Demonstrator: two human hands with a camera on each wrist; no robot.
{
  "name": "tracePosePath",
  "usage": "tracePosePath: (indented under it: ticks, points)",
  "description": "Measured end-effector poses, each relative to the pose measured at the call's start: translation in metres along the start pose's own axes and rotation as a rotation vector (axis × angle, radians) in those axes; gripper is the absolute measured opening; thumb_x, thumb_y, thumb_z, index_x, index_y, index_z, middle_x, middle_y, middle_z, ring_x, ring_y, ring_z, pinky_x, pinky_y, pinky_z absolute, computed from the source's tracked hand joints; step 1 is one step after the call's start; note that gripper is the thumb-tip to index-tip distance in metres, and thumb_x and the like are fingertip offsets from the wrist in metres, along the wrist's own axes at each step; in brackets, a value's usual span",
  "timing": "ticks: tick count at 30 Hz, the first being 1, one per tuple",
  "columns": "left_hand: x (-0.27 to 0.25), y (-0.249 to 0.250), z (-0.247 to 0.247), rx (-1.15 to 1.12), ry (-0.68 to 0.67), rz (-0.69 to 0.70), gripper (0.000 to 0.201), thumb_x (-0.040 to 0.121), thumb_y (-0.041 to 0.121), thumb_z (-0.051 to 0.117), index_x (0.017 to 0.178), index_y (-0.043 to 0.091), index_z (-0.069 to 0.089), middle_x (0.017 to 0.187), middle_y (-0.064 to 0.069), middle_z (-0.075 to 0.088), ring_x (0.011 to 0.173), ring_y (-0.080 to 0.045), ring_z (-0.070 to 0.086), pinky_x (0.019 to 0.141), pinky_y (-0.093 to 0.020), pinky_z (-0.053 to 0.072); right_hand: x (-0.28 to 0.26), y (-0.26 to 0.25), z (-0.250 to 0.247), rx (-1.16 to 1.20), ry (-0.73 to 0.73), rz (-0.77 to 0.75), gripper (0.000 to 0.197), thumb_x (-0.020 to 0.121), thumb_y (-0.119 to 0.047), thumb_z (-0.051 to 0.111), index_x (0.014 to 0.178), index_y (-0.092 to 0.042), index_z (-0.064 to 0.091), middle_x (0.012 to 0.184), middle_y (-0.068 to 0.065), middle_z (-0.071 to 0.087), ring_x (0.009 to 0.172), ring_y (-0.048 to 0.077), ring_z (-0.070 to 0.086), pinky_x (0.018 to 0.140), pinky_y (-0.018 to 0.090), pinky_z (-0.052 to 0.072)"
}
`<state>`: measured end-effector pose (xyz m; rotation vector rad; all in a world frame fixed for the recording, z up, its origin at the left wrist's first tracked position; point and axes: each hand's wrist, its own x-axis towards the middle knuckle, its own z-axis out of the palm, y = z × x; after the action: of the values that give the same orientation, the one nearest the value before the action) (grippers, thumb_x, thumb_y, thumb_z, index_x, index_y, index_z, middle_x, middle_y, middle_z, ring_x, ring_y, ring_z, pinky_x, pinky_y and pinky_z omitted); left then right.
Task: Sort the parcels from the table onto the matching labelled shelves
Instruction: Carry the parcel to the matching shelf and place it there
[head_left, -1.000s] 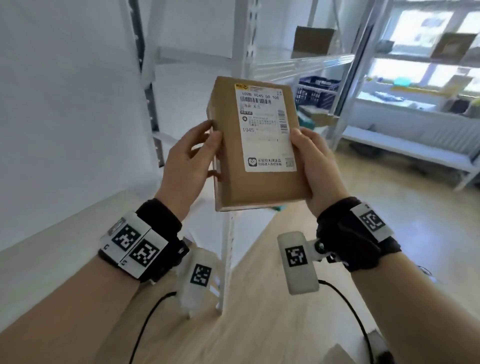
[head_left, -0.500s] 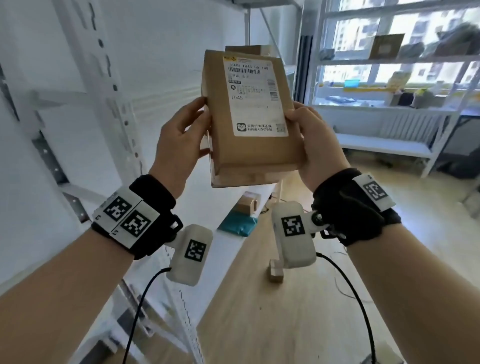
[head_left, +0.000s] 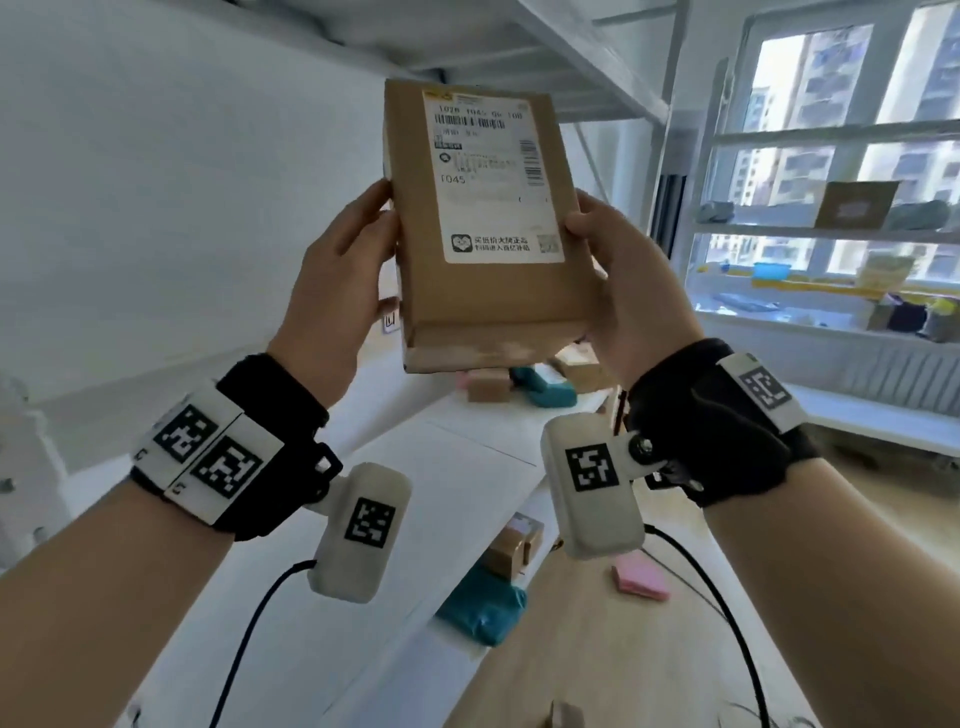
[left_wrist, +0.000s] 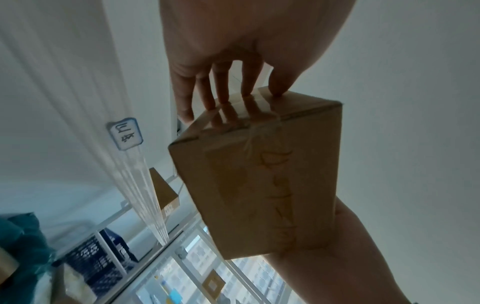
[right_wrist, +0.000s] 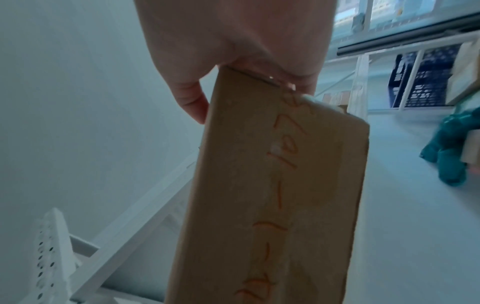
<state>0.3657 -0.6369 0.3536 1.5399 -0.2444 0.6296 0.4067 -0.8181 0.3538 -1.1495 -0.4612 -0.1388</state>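
Note:
A brown cardboard parcel (head_left: 483, 291) with a white shipping label (head_left: 488, 176) is held upright in front of a white shelf unit. My left hand (head_left: 337, 296) grips its left side, fingers behind and thumb at the front edge. My right hand (head_left: 628, 291) grips the right side. From below, the left wrist view shows the parcel (left_wrist: 259, 185) with orange handwriting and my fingers (left_wrist: 223, 90) on its taped end. The right wrist view shows the parcel's underside (right_wrist: 272, 195). A small shelf label (left_wrist: 125, 133) sits on a shelf edge beside the parcel.
The white shelf (head_left: 363, 519) below holds small brown boxes (head_left: 488, 387) and a teal bag (head_left: 545, 389) further back. Another teal bag (head_left: 483, 603) and a box (head_left: 514, 540) lie lower down. A pink packet (head_left: 639, 577) lies on the wooden floor. A second rack (head_left: 831, 228) stands by the window.
Both hands have lifted the parcel higher, up to the underside of the upper shelf, and the view has swung along the shelf unit. The grip is unchanged.

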Motion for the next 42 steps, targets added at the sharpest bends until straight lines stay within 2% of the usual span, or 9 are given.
tracePosePath:
  ticks: [3, 9, 15, 18, 22, 27, 30, 34, 42]
  points:
    - [0.033, -0.001, 0.003, 0.064, 0.036, 0.026, 0.041, 0.095, 0.032, 0.044, 0.135, 0.034, 0.055, 0.127, 0.009, 0.065, 0.110, -0.005, 0.059, 0.065, -0.020, 0.047, 0.047, 0.007, -0.005, -0.004, -0.099, -0.002, 0.044, 0.084, -0.020, 0.051, 0.126, -0.022, 0.064, 0.113, 0.001, 0.068, 0.108, 0.020, 0.059, 0.102, 0.045, 0.045]
    - [0.086, -0.010, 0.018, 0.179, 0.211, 0.045, 0.026, 0.097, 0.035, 0.040, 0.109, 0.029, 0.063, 0.098, 0.016, 0.059, 0.082, -0.001, 0.053, 0.048, -0.010, 0.043, 0.143, 0.022, -0.008, 0.012, -0.326, -0.008, 0.043, 0.081, -0.025, 0.052, 0.121, -0.024, 0.068, 0.109, -0.005, 0.068, 0.098, 0.015, 0.057, 0.081, 0.035, 0.039]
    - [0.121, -0.013, 0.029, 0.300, 0.512, -0.003, 0.024, 0.095, 0.041, 0.041, 0.085, 0.030, 0.060, 0.075, 0.020, 0.059, 0.066, 0.004, 0.054, 0.064, -0.021, 0.042, 0.216, 0.028, -0.003, 0.022, -0.631, 0.062, 0.048, 0.088, -0.024, 0.051, 0.136, -0.027, 0.054, 0.104, -0.009, 0.064, 0.075, 0.004, 0.058, 0.056, 0.016, 0.045]
    - [0.128, -0.010, 0.033, 0.339, 0.633, -0.062, 0.037, 0.097, 0.048, 0.038, 0.072, 0.038, 0.064, 0.056, 0.025, 0.061, 0.068, 0.001, 0.055, 0.071, -0.026, 0.045, 0.235, 0.036, 0.006, 0.030, -0.762, 0.122, 0.028, 0.090, -0.022, 0.052, 0.113, -0.032, 0.066, 0.092, -0.011, 0.065, 0.073, 0.006, 0.058, 0.067, 0.021, 0.045]
    - [0.126, -0.002, 0.033, 0.446, 0.677, -0.177, 0.044, 0.093, 0.064, 0.026, 0.088, 0.044, 0.065, 0.094, 0.015, 0.068, 0.089, -0.006, 0.059, 0.086, -0.034, 0.048, 0.245, 0.043, 0.022, 0.098, -0.879, 0.251, 0.020, 0.090, -0.022, 0.054, 0.081, -0.032, 0.069, 0.074, -0.011, 0.064, 0.069, 0.008, 0.056, 0.068, 0.022, 0.045]
    - [0.123, -0.010, 0.020, 0.471, 0.663, -0.333, 0.067, 0.084, 0.077, 0.023, 0.120, 0.037, 0.064, 0.120, -0.002, 0.070, 0.115, -0.022, 0.062, 0.097, -0.039, 0.049, 0.244, 0.066, 0.043, 0.017, -0.888, 0.345, 0.008, 0.088, -0.025, 0.059, 0.089, -0.025, 0.066, 0.082, -0.005, 0.060, 0.072, 0.012, 0.055, 0.069, 0.025, 0.047]
    - [0.126, -0.018, 0.013, 0.443, 0.661, -0.409, 0.069, 0.083, 0.077, 0.026, 0.116, 0.032, 0.067, 0.116, -0.005, 0.071, 0.107, -0.022, 0.064, 0.094, -0.035, 0.050, 0.244, 0.076, 0.048, -0.052, -0.863, 0.403, 0.004, 0.086, -0.025, 0.061, 0.084, -0.023, 0.064, 0.078, -0.004, 0.056, 0.071, 0.013, 0.054, 0.070, 0.027, 0.047]
    - [0.130, -0.025, 0.010, 0.456, 0.690, -0.421, 0.040, 0.090, 0.056, 0.036, 0.104, 0.029, 0.062, 0.083, 0.001, 0.058, 0.077, -0.016, 0.055, 0.071, -0.028, 0.047, 0.246, 0.081, 0.053, -0.087, -0.850, 0.418, 0.007, 0.086, -0.025, 0.062, 0.081, -0.021, 0.061, 0.078, -0.003, 0.055, 0.070, 0.014, 0.053, 0.068, 0.026, 0.046]
    - [0.133, -0.022, -0.004, 0.424, 0.736, -0.516, 0.025, 0.087, 0.044, 0.044, 0.076, 0.021, 0.045, 0.069, 0.001, 0.046, 0.064, -0.017, 0.051, 0.064, -0.028, 0.045, 0.242, 0.084, 0.064, -0.149, -0.823, 0.436, 0.012, 0.085, -0.031, 0.062, 0.083, -0.020, 0.057, 0.080, -0.001, 0.051, 0.072, 0.016, 0.052, 0.065, 0.026, 0.046]
